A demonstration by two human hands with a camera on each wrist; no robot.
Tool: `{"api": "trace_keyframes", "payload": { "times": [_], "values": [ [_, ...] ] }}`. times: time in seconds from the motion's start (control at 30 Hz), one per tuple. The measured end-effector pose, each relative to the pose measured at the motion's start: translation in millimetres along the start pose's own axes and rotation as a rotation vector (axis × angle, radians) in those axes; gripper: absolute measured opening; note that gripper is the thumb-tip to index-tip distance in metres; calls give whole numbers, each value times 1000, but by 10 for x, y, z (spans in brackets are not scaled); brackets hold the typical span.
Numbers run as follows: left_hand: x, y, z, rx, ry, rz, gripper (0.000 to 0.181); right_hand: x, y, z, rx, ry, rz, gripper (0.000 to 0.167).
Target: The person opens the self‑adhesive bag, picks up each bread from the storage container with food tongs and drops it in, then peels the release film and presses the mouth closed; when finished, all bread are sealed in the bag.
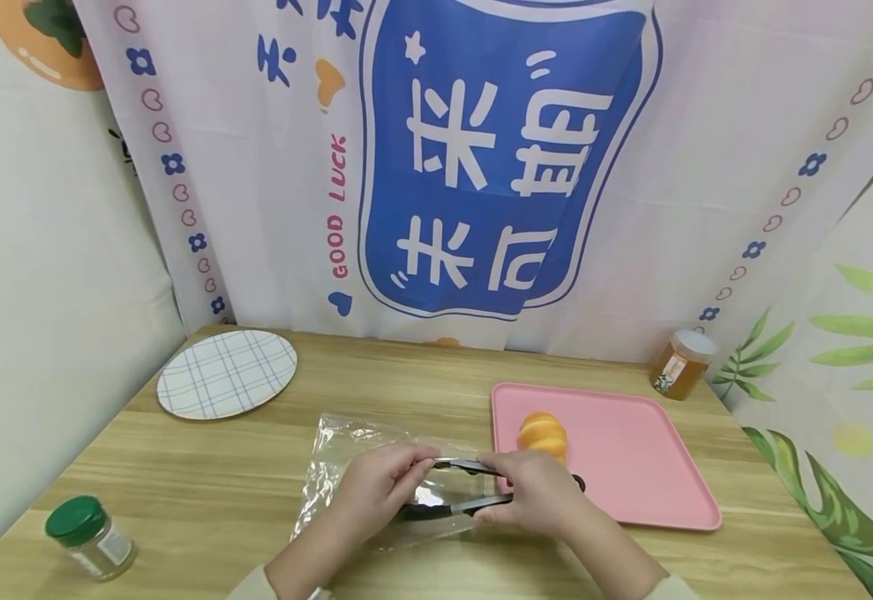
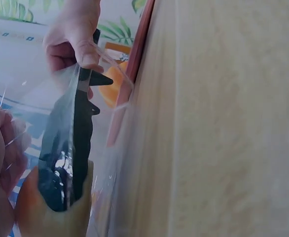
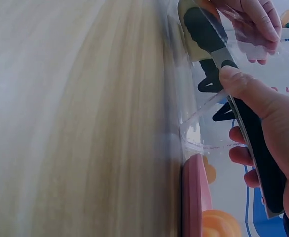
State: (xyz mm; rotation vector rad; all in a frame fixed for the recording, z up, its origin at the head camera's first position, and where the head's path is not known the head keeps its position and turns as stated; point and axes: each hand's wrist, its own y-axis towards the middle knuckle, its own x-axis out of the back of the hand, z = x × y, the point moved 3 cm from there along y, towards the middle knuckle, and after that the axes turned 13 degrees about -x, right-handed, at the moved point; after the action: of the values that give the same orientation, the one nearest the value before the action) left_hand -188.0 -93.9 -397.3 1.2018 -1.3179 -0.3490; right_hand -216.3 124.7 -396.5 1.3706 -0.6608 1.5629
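Black-and-steel kitchen tongs [image 1: 491,502] are gripped by my right hand [image 1: 540,493], its thumb on one arm and fingers around the other. The tongs' black heads reach into a clear plastic bag [image 1: 339,437] lying on the table. Between the heads sits a pale golden bread roll [image 2: 53,219], which my left hand hides in the head view. My left hand [image 1: 380,483] pinches the bag's film near its mouth, beside the tongs. An orange-and-cream striped bread roll [image 1: 543,435] lies on the pink tray [image 1: 631,450], just beyond my right hand.
A checked oval plate [image 1: 226,375] lies at the back left of the wooden table. A small jar with a green lid [image 1: 92,537] stands at the front left. An amber jar with a white lid [image 1: 682,364] is at the back right corner, behind the tray.
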Motion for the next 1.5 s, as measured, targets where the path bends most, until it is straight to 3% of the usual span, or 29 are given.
{"api": "trace_keyframes", "payload": {
  "times": [0.2,0.5,0.67,0.8,1.0,1.1,1.23,1.5],
  "values": [
    [-23,-12,-6,-10,-7,14,12,-21,17,29,-34,67,66,58],
    [-46,8,-38,-46,35,29,13,-45,54,116,-8,54,57,59],
    [-50,5,-35,-31,33,35,13,-68,58,141,-11,79,67,61],
    [-61,-24,0,23,-9,52,12,-101,60,140,3,30,44,66],
    [-98,-91,86,192,-127,94,11,-133,71,152,25,-16,32,68],
    [-123,-119,115,245,-177,108,12,-134,74,160,18,-33,45,72],
    [-164,-147,153,252,-164,115,13,-124,73,143,-9,-55,71,78],
    [-163,-177,233,247,-11,130,13,3,43,-139,-84,0,70,77]
  ]
}}
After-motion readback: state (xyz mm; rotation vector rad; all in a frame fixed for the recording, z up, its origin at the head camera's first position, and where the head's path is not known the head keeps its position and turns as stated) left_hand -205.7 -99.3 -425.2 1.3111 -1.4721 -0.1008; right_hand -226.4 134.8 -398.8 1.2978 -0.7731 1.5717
